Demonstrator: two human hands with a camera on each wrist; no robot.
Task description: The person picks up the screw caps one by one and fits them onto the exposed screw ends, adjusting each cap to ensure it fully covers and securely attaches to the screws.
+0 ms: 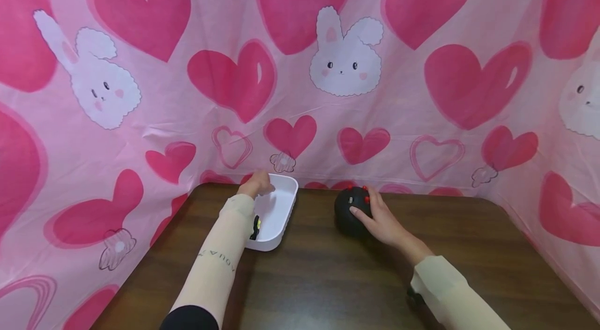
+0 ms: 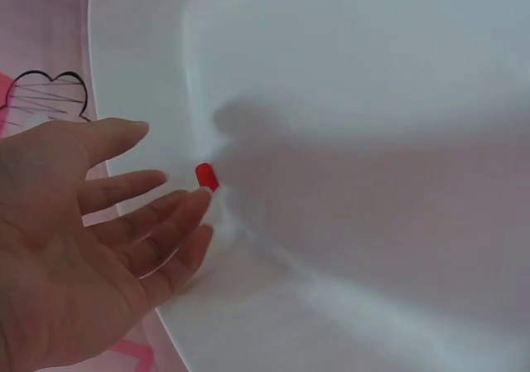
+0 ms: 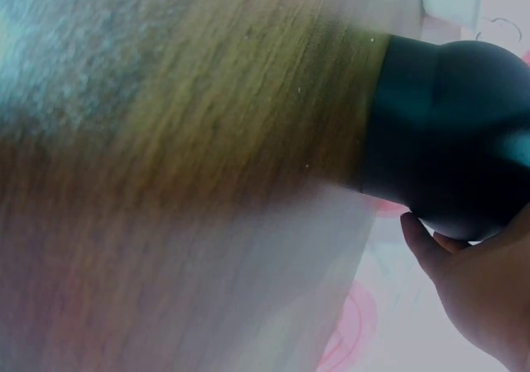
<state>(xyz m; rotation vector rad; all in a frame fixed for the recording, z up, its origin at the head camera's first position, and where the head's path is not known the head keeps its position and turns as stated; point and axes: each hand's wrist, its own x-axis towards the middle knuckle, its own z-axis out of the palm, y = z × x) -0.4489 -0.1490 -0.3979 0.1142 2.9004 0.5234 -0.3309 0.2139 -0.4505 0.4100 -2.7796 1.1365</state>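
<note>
My left hand is over the far end of a white tray, its fingers loosely bent and apart. In the left wrist view a small red peg shows in the tray, right at the fingertips. My right hand holds a black rounded body from its right side, thumb and fingers curved round it. Several red pegs stick out of its top, beside a small greyish part. In the right wrist view its straight-sided base sits against the table, and part of the hand is cut off.
The brown wooden table carries the tray at left and the black body right of it. A pink cloth with hearts and rabbits hangs behind and on both sides. A small black and yellow item shows beside the left sleeve.
</note>
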